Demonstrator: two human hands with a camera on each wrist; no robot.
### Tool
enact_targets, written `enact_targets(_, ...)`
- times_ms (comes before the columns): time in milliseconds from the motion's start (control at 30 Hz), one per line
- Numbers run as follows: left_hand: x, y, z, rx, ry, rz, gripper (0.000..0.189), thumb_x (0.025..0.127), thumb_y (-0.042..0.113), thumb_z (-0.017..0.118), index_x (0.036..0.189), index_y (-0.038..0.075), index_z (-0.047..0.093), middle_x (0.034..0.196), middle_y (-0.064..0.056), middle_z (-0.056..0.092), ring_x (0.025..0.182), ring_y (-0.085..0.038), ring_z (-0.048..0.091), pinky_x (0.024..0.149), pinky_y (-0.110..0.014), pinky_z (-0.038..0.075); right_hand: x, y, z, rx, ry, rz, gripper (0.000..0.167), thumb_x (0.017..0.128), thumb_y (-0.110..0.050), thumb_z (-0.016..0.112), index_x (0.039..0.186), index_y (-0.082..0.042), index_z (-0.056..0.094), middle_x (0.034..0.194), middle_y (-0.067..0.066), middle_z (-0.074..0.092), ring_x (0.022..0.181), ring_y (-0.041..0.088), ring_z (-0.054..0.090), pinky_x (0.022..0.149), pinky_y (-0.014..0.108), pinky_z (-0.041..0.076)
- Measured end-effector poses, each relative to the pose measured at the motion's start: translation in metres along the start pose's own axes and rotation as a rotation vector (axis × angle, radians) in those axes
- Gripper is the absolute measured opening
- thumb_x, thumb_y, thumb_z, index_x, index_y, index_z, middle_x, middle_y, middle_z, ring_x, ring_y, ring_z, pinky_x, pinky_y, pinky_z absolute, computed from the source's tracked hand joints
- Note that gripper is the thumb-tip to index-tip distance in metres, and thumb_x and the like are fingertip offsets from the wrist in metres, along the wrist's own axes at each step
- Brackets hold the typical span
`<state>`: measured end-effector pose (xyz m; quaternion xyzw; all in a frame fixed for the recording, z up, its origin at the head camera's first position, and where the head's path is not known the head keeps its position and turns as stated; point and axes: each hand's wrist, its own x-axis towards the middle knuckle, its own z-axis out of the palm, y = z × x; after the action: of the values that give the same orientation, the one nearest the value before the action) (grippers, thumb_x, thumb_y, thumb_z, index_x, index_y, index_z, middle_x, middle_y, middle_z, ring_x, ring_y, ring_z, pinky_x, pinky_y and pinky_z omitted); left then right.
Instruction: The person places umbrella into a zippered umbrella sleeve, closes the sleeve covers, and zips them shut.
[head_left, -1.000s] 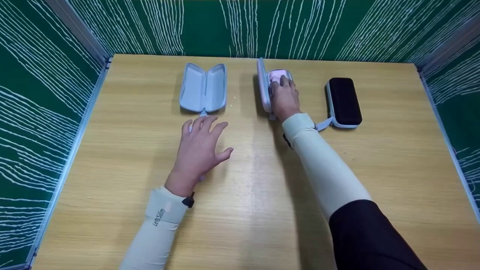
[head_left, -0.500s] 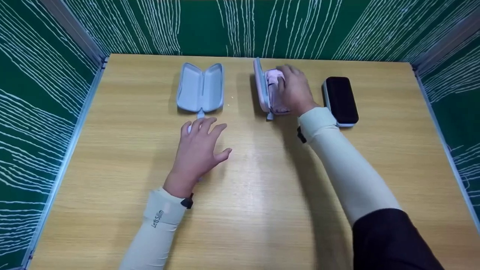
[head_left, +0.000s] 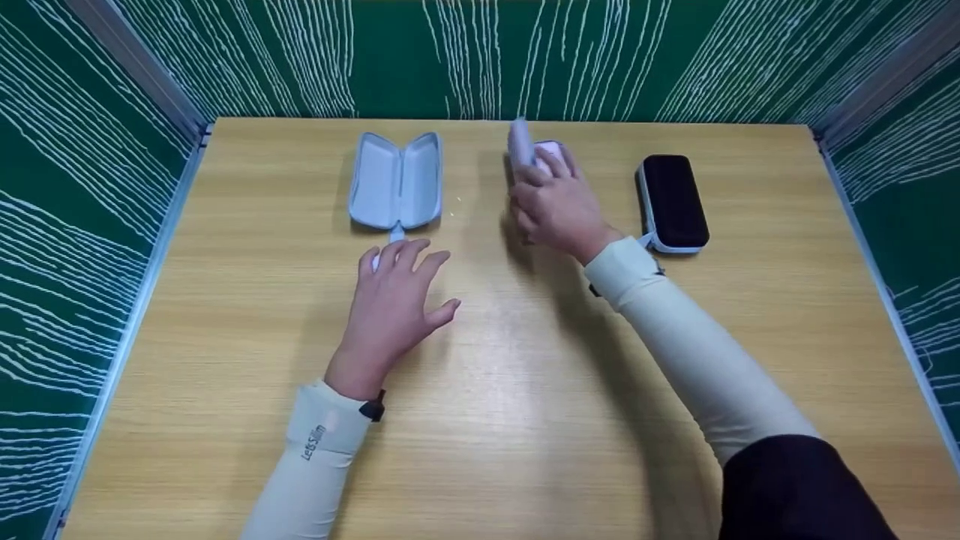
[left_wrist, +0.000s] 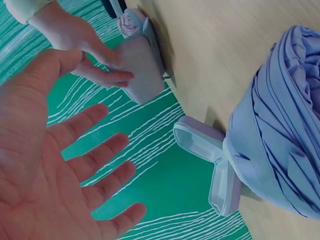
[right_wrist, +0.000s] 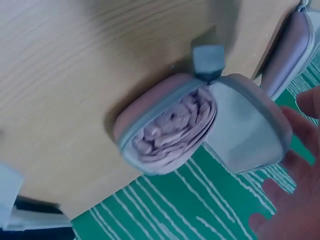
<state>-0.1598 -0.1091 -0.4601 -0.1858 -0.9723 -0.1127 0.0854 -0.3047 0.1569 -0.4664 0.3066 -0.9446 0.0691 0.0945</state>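
Hands: left hand [head_left: 390, 307] free, fingers spread near the lavender cloth bundle [left_wrist: 282, 125]; right hand [head_left: 562, 214] not gripping, fingers against the outside of the raised lid [right_wrist: 245, 125] of the pink case [right_wrist: 150, 106]. Case sits near the far edge of the worktop [head_left: 495, 420], pink cloth [right_wrist: 175, 126] packed inside. Probably light and stiff, cloth soft — take the lid by its outer face.

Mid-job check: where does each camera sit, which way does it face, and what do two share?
Head: worn on the head, facing forward and down at the table; left hand, right hand and sleeved forearms show.
Left wrist: on that wrist, facing past the left hand toward bundled cloth and an open case.
Right wrist: on that wrist, facing the pink case; part of the right hand shows.
Shared: both wrist views show the right hand and pink case.
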Motion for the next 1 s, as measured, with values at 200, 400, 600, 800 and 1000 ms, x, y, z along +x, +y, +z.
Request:
enact_targets(200, 0.0, 0.002, 0.001, -0.007, -0.018, -0.004, 0.06, 0.092, 0.053, 0.071, 0.14, 0.017, 0.063, 0.146, -0.011, 0.055, 0.135, -0.035, 0.046, 0.112, -0.058, 0.028, -0.019, 0.021, -0.002, -0.018, -0.022, 0.127, 0.036, 0.102, -0.029, 0.058, 0.132, -0.011, 0.067, 0.14, 0.019, 0.056, 0.142, 0.047, 0.034, 0.118, 0.067, 0.015)
enact_targets(400, 0.0, 0.002, 0.002, -0.006, -0.011, 0.006, 0.059, 0.093, 0.051, 0.07, 0.14, 0.017, 0.063, 0.146, -0.011, 0.055, 0.134, -0.035, 0.047, 0.112, -0.057, 0.028, -0.029, 0.036, 0.002, 0.06, -0.168, 0.26, 0.041, 0.104, -0.029, 0.053, 0.141, -0.012, 0.055, 0.148, 0.023, 0.05, 0.14, 0.05, 0.036, 0.12, 0.066, 0.013)
enact_targets(600, -0.002, 0.002, 0.003, -0.023, 0.02, 0.016, 0.056, 0.093, 0.048, 0.071, 0.138, 0.016, 0.064, 0.145, -0.011, 0.056, 0.134, -0.035, 0.047, 0.112, -0.058, 0.028, -0.033, 0.043, 0.003, 0.114, -0.23, 0.296, 0.048, 0.099, -0.028, 0.056, 0.145, -0.013, 0.048, 0.148, 0.025, 0.047, 0.137, 0.052, 0.038, 0.119, 0.066, 0.017)
enact_targets(800, -0.001, 0.003, 0.004, -0.024, 0.035, 0.028, 0.056, 0.091, 0.049, 0.073, 0.136, 0.016, 0.065, 0.143, -0.011, 0.058, 0.133, -0.035, 0.048, 0.111, -0.059, 0.029, -0.045, 0.033, 0.005, 0.101, -0.259, 0.217, 0.06, 0.091, -0.021, 0.069, 0.148, -0.017, 0.05, 0.142, 0.026, 0.045, 0.131, 0.05, 0.04, 0.113, 0.066, 0.024)
enact_targets(1000, 0.0, 0.004, 0.005, -0.022, 0.027, 0.026, 0.056, 0.092, 0.05, 0.072, 0.137, 0.017, 0.065, 0.144, -0.01, 0.057, 0.134, -0.033, 0.047, 0.111, -0.059, 0.029, -0.06, 0.018, 0.014, 0.098, -0.135, 0.083, 0.058, 0.089, -0.011, 0.076, 0.144, -0.014, 0.059, 0.125, 0.02, 0.051, 0.114, 0.041, 0.048, 0.1, 0.056, 0.037)
